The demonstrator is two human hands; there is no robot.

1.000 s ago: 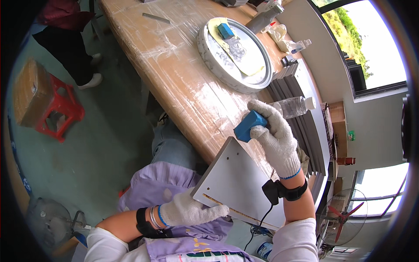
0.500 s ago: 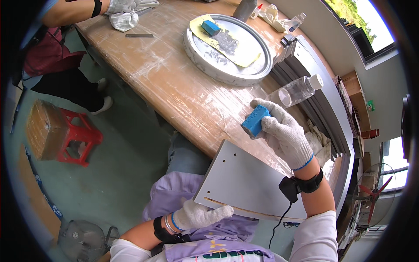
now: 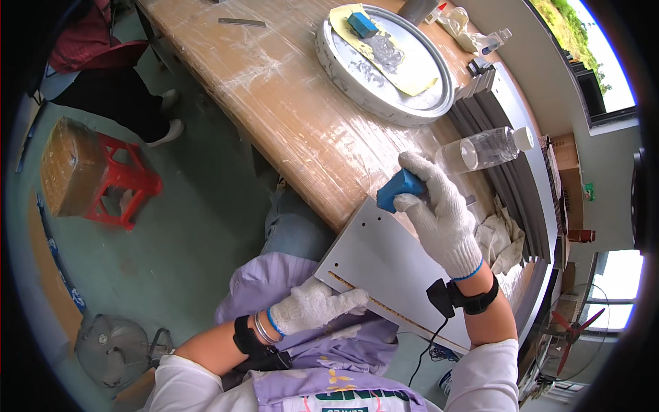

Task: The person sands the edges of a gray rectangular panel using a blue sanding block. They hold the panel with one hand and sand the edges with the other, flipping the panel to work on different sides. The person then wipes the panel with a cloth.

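Along the near edge of a grey panel (image 3: pixel 405 281), a worker's gloved left hand (image 3: pixel 316 307) lies partly open, one digit extended over the rim; other fingers are hidden, leaving its grip uncertain. Beside that edge runs a rough brown slot (image 3: pixel 371 301). Just above the panel's far corner, a blue block (image 3: pixel 399 191) sits pinched between thumb and fingers of the gloved right hand (image 3: pixel 443 220). Steady support and a flat block face would best suit any contact. Beyond the panel, a clear bottle (image 3: pixel 484 150) calls for elbow room.

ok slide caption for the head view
Gloved right hand holds a blue block while gloved left hand holds a grey drilled panel at its edge.
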